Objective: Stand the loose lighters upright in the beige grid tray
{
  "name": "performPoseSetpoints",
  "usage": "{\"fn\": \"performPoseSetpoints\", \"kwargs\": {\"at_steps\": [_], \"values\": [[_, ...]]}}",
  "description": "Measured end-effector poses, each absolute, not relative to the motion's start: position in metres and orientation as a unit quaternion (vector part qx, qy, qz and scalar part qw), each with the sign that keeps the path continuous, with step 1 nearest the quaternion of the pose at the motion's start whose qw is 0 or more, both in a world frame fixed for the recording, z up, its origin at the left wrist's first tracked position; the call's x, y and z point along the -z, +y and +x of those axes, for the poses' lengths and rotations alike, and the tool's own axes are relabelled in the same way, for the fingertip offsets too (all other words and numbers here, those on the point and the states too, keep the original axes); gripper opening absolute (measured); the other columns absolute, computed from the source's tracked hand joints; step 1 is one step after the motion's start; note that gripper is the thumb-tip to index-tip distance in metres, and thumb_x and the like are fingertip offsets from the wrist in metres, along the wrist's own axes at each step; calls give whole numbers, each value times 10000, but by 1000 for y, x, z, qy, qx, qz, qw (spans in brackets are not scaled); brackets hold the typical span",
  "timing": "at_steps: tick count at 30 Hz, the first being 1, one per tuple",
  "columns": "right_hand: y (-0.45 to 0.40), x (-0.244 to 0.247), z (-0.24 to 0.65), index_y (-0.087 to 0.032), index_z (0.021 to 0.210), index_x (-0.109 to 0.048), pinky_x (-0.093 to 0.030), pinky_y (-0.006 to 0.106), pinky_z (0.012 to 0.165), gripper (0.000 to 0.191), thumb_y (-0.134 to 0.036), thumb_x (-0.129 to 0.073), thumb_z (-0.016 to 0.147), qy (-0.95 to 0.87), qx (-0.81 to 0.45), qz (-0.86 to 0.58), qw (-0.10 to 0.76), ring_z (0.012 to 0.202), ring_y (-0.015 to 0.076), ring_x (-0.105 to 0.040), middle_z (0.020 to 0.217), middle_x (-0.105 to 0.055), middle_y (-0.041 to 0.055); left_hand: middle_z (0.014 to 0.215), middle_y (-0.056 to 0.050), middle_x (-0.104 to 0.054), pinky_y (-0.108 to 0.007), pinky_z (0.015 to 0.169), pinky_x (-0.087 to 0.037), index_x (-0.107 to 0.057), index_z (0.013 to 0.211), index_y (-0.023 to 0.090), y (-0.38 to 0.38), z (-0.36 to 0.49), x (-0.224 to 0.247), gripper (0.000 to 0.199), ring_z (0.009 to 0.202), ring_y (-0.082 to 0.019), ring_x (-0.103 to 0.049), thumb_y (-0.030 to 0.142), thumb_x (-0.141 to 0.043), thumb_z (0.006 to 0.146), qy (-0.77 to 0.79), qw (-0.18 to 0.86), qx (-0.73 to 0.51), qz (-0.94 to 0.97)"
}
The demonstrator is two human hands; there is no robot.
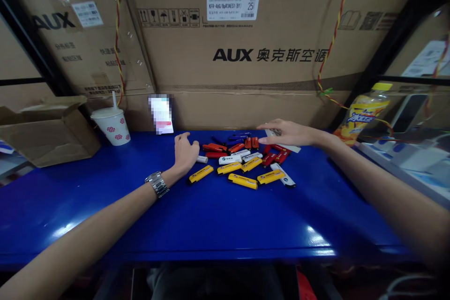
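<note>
A loose cluster of slim lighters lies in the middle of the blue table [225, 225]. Nearest me are several yellow lighters [242, 181], with a white lighter [230, 158] behind them. Red lighters [281, 156] and dark blue ones [239, 137] lie farther back. My left hand [186, 151], a metal watch on its wrist, is at the cluster's left edge, fingers bent but apart, beside a white piece [201, 159]. Over the back right of the cluster, my right hand [288, 132] reaches palm down with fingers stretched out, close to two orange-red lighters [251, 143].
Large cardboard boxes [225, 75] stand along the back. At left are an open carton [45, 131], a paper cup with a straw [111, 126] and a lit phone [161, 115]. A yellow-capped drink bottle [365, 115] stands at right. A pale flat strip [295, 148] lies under my right hand.
</note>
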State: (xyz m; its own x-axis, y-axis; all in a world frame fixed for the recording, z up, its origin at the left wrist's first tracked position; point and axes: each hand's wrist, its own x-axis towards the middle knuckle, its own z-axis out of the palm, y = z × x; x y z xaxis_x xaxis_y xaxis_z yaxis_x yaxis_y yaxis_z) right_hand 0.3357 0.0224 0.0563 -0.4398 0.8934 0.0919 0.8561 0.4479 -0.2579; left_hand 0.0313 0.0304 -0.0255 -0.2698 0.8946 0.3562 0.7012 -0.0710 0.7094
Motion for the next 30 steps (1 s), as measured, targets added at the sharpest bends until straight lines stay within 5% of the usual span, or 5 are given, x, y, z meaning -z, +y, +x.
{"fn": "performPoseSetpoints", "kwargs": {"at_steps": [6,11,17,23,30], "values": [[18,-60,330,-248,1258,-586,-311,504,1076,630,-660,-342,849,-814,-165,-505,236,1270,318,-448,1366,-529,50,1111,-122,-609,-360,989,-419,-614,972,138,22,37,22,253,1100,-230,-555,123,-462,770,594,69,-427,679],[17,-56,318,-218,1179,-619,-421,505,953,552,-597,-493,799,-786,-192,-511,290,1114,332,-545,1205,-623,93,964,-70,-669,-347,891,-463,-620,849,181,14,45,15,195,944,-202,-598,109,-446,796,498,33,-372,782],[4,-62,286,-195,1301,-495,-509,449,792,593,-474,-435,781,-718,-362,-420,421,926,272,-609,1120,-620,106,1127,-121,-642,-401,983,-400,-642,1045,164,4,65,12,286,1114,-252,-536,276,-417,910,336,30,-221,915],[0,-56,258,-207,1320,-485,-507,438,859,657,-566,-314,798,-692,-489,-332,414,1106,279,-557,1248,-580,102,1321,-31,-575,-425,1125,-229,-614,1191,305,-6,60,18,335,1325,-230,-400,406,-434,927,283,132,-168,935],[12,-30,253,-115,1404,-394,-522,473,831,767,-602,-271,824,-631,-623,-333,320,1093,315,-584,1269,-585,170,1219,-88,-625,-356,991,-397,-688,1041,233,-12,29,4,383,1130,-216,-559,382,-344,961,275,164,-144,936]]}}
